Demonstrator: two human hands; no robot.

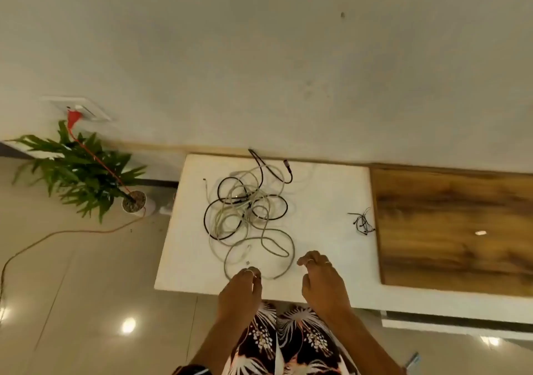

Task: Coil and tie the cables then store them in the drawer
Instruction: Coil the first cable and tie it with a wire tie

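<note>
At the worktop's [317,201] near edge, your left hand [242,291] pinches the grey cable's [259,242] end; right hand [320,276] beside it, fingers loosely curled, empty.

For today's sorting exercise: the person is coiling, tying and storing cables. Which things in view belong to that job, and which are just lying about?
Belong to the job:
grey cable
black cable
small ties
left hand, at the grey cable's near loop
right hand, empty

Just lying about:
potted plant
orange cord on the floor
wall socket
wooden panel
</note>
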